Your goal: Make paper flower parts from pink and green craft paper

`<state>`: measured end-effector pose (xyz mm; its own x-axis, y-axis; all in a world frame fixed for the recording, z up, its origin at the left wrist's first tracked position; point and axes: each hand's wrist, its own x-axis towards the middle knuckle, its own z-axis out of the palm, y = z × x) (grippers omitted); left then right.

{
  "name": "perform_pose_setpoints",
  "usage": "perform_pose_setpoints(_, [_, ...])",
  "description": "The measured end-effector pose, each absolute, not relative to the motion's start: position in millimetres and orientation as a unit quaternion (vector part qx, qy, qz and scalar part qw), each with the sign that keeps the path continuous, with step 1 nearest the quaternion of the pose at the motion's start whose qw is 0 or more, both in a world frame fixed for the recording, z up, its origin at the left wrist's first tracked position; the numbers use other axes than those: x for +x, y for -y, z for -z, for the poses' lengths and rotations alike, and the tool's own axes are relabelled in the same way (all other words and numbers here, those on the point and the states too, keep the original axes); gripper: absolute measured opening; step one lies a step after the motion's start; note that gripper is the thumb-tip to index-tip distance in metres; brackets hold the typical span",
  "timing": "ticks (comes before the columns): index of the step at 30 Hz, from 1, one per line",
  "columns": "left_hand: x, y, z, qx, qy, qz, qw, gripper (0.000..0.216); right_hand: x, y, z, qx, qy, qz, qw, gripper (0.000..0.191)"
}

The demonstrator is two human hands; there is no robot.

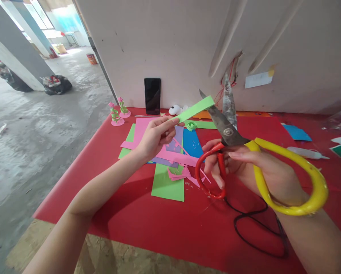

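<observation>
My left hand (156, 137) pinches one end of a light green paper strip (197, 108), held up above the table. My right hand (252, 171) grips large scissors (230, 131) with a red loop and a yellow loop; the blades are spread apart, with the strip's far end between them. Below lies a pile of coloured paper sheets (167, 182) in pink, green, blue and purple, with pink scraps on top.
A red cover (102, 198) drapes the table. Two small paper figures (117, 112) stand at the back left. A black phone (152, 96) leans on the wall beside a white object (175, 110). A black cord (252, 228) loops near my right arm. More paper lies at the right.
</observation>
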<state>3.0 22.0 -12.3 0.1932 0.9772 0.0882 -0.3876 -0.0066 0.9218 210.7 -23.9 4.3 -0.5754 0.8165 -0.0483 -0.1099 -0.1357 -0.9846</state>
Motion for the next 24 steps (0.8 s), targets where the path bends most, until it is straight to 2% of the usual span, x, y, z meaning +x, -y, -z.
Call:
perform_pose_setpoints(9, [-3,-25,1,0.386,-0.34,-0.601,0.612,0.03,213,26,7,-0.288,0.571,-0.697,0.324,0.025])
perform_pose_setpoints(18, [2,-24,5,0.401,-0.341,-0.587,0.615,0.022,215,27,9,-0.276,0.565,-0.713,0.312,0.028])
perform_pose_setpoints(24, [-1,-24,4,0.405,-0.332,-0.593,0.612,0.028,215,27,10,-0.281,0.561,-0.715,0.308,0.029])
